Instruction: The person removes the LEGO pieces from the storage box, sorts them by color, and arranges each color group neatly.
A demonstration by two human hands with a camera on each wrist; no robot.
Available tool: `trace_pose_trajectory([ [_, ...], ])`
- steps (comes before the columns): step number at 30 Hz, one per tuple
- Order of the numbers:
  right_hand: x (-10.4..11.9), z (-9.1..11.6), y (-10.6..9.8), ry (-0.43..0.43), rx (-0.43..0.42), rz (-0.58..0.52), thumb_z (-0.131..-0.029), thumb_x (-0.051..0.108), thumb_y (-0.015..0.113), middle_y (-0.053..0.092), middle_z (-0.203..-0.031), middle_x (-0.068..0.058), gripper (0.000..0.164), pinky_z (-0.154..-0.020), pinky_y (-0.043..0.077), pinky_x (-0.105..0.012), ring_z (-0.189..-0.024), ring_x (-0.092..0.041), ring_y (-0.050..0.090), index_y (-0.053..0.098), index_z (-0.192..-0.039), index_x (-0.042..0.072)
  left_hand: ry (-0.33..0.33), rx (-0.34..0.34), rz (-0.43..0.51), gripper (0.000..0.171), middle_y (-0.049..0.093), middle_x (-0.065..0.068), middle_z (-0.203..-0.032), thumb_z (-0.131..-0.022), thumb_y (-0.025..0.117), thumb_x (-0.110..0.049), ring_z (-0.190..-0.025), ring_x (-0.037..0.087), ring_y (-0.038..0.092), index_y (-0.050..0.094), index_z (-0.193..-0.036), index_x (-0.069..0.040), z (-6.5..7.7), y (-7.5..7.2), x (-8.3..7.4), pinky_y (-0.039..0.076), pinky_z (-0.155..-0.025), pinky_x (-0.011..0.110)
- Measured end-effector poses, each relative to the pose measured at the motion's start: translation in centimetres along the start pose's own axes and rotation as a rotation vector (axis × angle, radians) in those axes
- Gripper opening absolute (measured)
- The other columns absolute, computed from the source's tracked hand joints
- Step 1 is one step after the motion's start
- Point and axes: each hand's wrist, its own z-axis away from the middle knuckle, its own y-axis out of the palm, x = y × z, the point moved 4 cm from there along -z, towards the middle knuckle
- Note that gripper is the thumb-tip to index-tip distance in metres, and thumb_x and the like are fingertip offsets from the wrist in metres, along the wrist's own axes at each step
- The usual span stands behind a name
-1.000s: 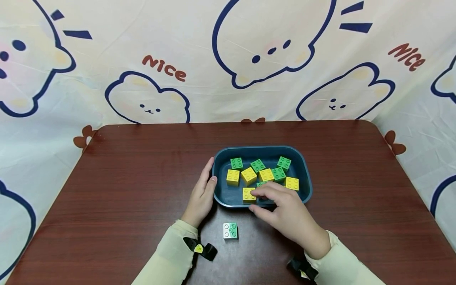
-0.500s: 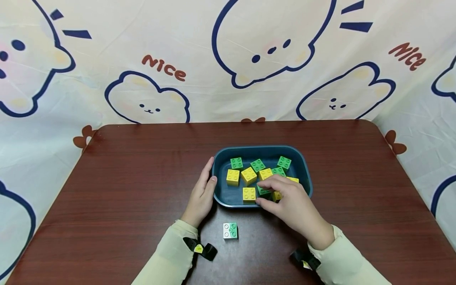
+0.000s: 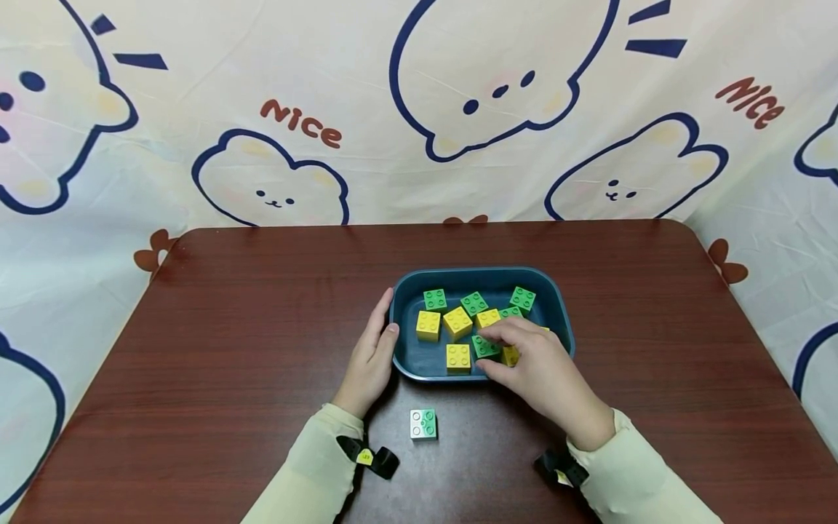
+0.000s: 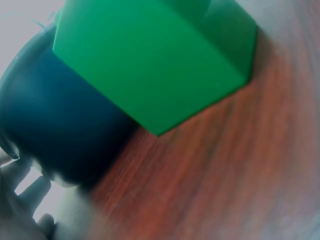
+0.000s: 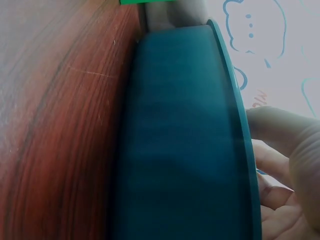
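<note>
A dark blue tray (image 3: 406, 362) holds several green and yellow toy building bricks. My left hand (image 3: 373, 360) lies along the tray's left end, its fingers straight against the rim. Over the tray's near right part is my right hand (image 3: 537, 371), thumb and index finger apart at either side of a green brick (image 3: 486, 346). A yellow brick (image 3: 510, 355) beside it is partly covered by that hand. Another yellow brick (image 3: 458, 358) sits just left of the fingertips. In the right wrist view, the fingers (image 5: 275, 160) reach over the tray's wall (image 5: 180, 135).
One loose green brick (image 3: 423, 424), half whitened by glare, stands on the brown table (image 3: 262, 327) in front of the tray. It looms large in the left wrist view as a green block (image 4: 155, 65). A printed curtain (image 3: 366, 182) hangs behind the table.
My right hand has drawn back to the right from the front yellow brick, uncovering the green one and part of the yellow one beside it. The left hand stays in place.
</note>
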Motion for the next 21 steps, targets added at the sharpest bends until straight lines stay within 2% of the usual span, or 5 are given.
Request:
trace_pose_trajectory([
  [9,-0.4,-0.2,-0.3,0.001,-0.007,0.049,-0.073,0.025,0.08,0.063,-0.102,0.005,0.038,-0.077,0.053,-0.031,-0.09,-0.011,0.059,0.069,-0.108,0.014,-0.008,0.003,0.003,0.048,0.022,-0.006,-0.153,-0.102,0.034,-0.027,-0.137,0.005,0.018,0.02,-0.148,-0.034,0.0,0.0,0.0,0.017,-0.112,0.041],
  [14,-0.6,-0.3,-0.4,0.018,0.012,0.063,-0.074,0.025,0.08,0.062,-0.103,0.006,0.039,-0.077,0.053,-0.031,-0.092,-0.011,0.059,0.068,-0.109,0.012,-0.011,0.004,0.002,0.049,0.022,-0.007,-0.152,-0.102,0.035,-0.021,-0.137,0.005,0.018,0.02,-0.148,-0.03,0.0,0.0,-0.1,0.017,-0.112,0.041],
  [21,-1.0,-0.5,-0.3,0.039,0.04,0.103,-0.075,0.026,0.078,0.062,-0.101,0.004,0.036,-0.078,0.052,-0.033,-0.09,-0.012,0.059,0.069,-0.107,0.012,-0.065,0.017,0.003,0.05,0.022,0.0,-0.153,-0.101,0.034,-0.011,-0.138,0.008,0.018,0.02,-0.149,-0.018,0.5,-0.2,-3.5,0.017,-0.112,0.04],
])
